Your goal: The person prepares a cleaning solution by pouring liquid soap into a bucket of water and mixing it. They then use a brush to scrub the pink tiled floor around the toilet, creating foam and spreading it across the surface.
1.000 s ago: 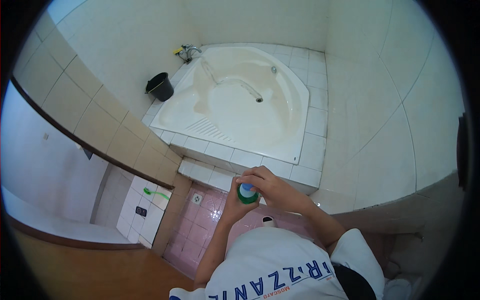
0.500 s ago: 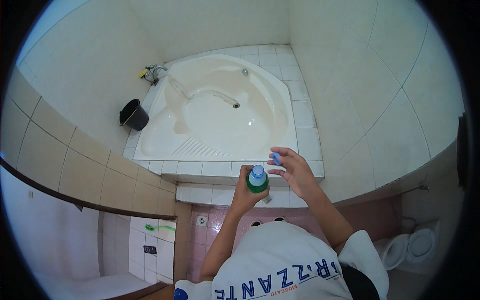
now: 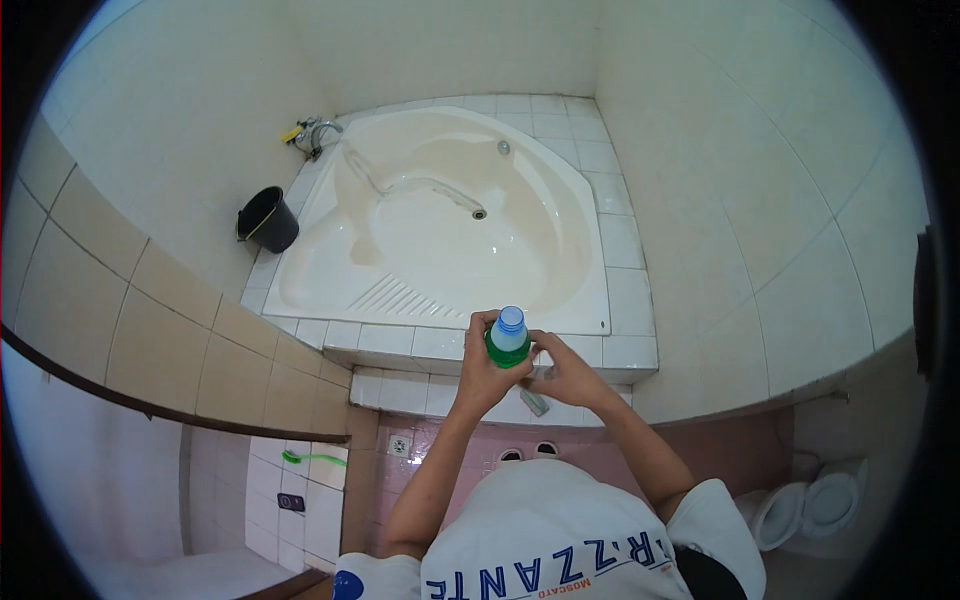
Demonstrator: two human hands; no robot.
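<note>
My left hand (image 3: 484,375) is wrapped round a bottle (image 3: 509,345) with a green lower part, a pale label and a light-blue neck. It is upright over the tub's front ledge, its top uncapped. My right hand (image 3: 563,375) is at the bottle's right side with its fingers curled in, the fingertips close to or against the bottle. Whatever those fingers hold is hidden; no blue cap shows. Below the hands, on the step, lies a small pale greenish block (image 3: 534,402).
Ahead is a cream corner bathtub (image 3: 440,240) with a wet streak running to its drain. A black bucket (image 3: 268,220) and a tap (image 3: 318,135) stand on its left rim. At lower left, a green brush (image 3: 315,458) and a phone (image 3: 291,502) lie on tiles. A toilet (image 3: 800,510) is at right.
My right hand has come down from above right of the bottle to its side. The blue cap it held has gone out of sight. The bottle has risen slightly in view.
</note>
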